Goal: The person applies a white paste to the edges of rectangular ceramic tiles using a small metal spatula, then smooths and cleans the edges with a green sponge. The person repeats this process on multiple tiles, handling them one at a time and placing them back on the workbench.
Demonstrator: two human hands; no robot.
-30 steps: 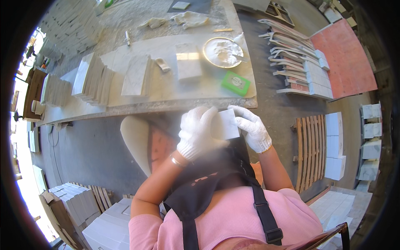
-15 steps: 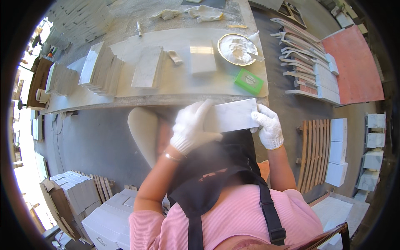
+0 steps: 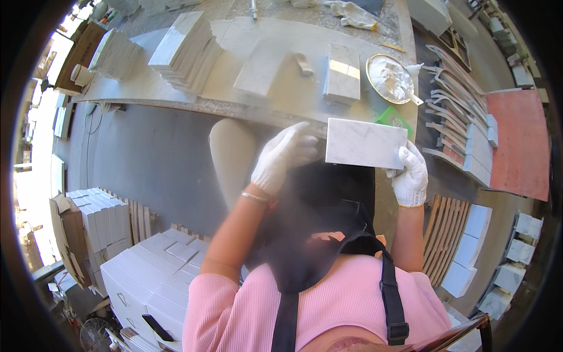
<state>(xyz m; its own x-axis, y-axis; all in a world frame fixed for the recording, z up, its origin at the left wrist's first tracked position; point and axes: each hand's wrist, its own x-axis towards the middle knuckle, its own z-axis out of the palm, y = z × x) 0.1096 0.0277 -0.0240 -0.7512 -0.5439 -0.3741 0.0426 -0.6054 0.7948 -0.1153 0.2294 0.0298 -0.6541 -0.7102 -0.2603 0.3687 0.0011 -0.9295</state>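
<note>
My right hand (image 3: 409,176), in a white knit glove, grips the right end of a rectangular marble tile (image 3: 363,144), white with faint grey veins. The tile is held in the air in front of the table's near edge, its broad face showing. My left hand (image 3: 282,155), gloved too, is apart from the tile's left end, fingers stretched out and holding nothing. Partly behind the tile's upper right corner is a green block (image 3: 394,119). A round bowl of white paste (image 3: 390,78) stands beyond it, with a putty knife (image 3: 414,98) resting in it.
On the dusty table (image 3: 217,94) stand a short tile stack (image 3: 342,79), a taller stack (image 3: 186,53) and another stack (image 3: 115,54) at left. A flat tile (image 3: 258,67) lies between. White boxes (image 3: 155,270) sit lower left. A wooden pallet (image 3: 447,237) is at right.
My left hand has come off the tile, which my right hand alone now holds. The view has shifted, so the table and its things appear further right and higher.
</note>
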